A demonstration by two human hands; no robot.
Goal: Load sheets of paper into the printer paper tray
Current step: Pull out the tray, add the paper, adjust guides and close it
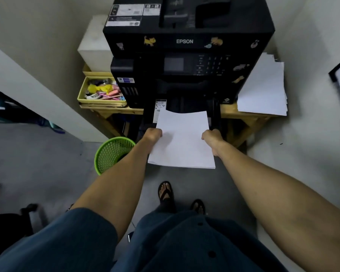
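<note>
A black Epson printer (185, 42) stands on a wooden table straight ahead. Its paper tray (214, 112) is pulled out at the bottom front, mostly hidden under the paper. I hold a thin stack of white paper (183, 142) by both side edges, tilted, with its far edge over the tray opening. My left hand (153, 134) grips the left edge. My right hand (212, 138) grips the right edge.
A loose pile of white sheets (263, 89) lies on the wooden table (241, 112) right of the printer. A yellow box of stationery (102, 91) sits to the left, with a white box behind it. A green mesh bin (112, 154) stands on the floor below.
</note>
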